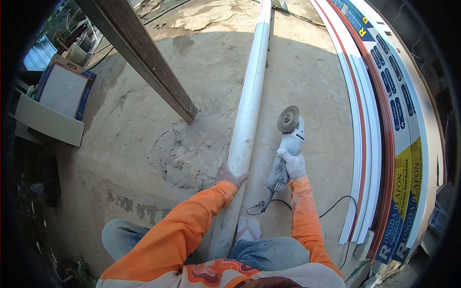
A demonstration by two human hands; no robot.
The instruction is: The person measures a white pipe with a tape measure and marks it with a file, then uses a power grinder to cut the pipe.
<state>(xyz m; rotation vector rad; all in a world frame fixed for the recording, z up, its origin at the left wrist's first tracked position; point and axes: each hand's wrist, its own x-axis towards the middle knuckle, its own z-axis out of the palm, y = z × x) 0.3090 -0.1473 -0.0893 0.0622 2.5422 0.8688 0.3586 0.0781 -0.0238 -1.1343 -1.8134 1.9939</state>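
A long white pipe (250, 91) runs from between my knees away across the concrete floor. My left hand (232, 174) is bare and wraps around its near part. In my right hand (293, 164), which wears a white glove, is an angle grinder (291, 139), gripped by its body. The grinder's round disc (288, 119) points away from me, to the right of the pipe and apart from it. From the tool's rear end a dark power cord (331, 207) trails off to the right.
A brown post (144, 62) stands on the floor left of the pipe. Long white and brown strips (365, 144) lie along the right, beside printed panel boxes (401, 110). At left sit a cardboard box (72, 67) and a pale board (48, 120).
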